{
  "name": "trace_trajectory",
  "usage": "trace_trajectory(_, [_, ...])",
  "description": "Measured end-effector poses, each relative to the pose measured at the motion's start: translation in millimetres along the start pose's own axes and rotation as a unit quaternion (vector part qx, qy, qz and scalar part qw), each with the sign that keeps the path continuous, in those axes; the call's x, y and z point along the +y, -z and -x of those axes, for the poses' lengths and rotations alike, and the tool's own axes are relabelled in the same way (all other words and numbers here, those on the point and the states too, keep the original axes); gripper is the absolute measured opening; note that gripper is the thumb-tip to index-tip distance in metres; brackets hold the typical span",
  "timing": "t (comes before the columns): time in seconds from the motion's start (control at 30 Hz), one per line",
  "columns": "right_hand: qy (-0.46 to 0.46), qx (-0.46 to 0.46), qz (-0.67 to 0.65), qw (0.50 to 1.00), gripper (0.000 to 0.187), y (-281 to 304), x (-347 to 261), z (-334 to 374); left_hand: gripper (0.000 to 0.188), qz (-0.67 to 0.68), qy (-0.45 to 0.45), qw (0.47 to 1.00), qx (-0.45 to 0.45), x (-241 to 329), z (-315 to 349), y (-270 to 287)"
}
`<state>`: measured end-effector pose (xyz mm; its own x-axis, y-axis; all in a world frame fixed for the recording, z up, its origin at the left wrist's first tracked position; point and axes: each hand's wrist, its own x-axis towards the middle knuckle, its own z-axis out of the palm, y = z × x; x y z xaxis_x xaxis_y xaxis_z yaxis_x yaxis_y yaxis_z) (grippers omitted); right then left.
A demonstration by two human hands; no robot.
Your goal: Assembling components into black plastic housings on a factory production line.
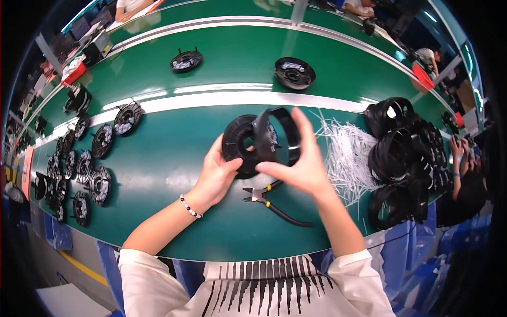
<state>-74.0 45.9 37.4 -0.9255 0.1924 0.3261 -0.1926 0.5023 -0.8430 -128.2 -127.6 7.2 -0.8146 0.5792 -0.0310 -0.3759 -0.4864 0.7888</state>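
Head view: the fingers (296, 132) of the right hand (298, 169) are pinched on a black ring-shaped frame (285, 138), thumb low on the near rim, the others curled over its right side. The left hand (216, 177) is closed on the lower left edge of a black round disc (244, 145), thumb on its face. Both parts are held just above the green desk (174, 153), at the centre of the frame, and the ring overlaps the disc's right half.

The step in hand looks like seating the ring on the disc. To do it well, keep the disc steady in the left hand, bring the ring square to its face, and press evenly around the rim rather than at one point.

The disc faces the camera, its central hole showing. The ring stands tilted, its opening turned toward the left; it is round, so no long axis is plain, and I cannot tell whether it is already engaged.

Just below the hands lie side cutters (274, 203). White cable ties (343, 158) and stacked black rings (401, 158) sit at right, finished discs (100, 140) at left.
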Motion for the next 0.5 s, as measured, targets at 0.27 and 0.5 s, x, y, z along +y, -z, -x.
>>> trace_trajectory(0.27, [-0.010, -0.022, 0.004, 1.000, 0.116, 4, -4, 14, 0.058, 0.226, 0.189, 0.951, -0.096, 0, -21, -22])
trace_trajectory(0.5, [0.029, -0.060, 0.051, 0.996, 0.117, 11, -1, 15, 0.056, 0.172, 0.205, 0.962, -0.051, -5, -40, -25])
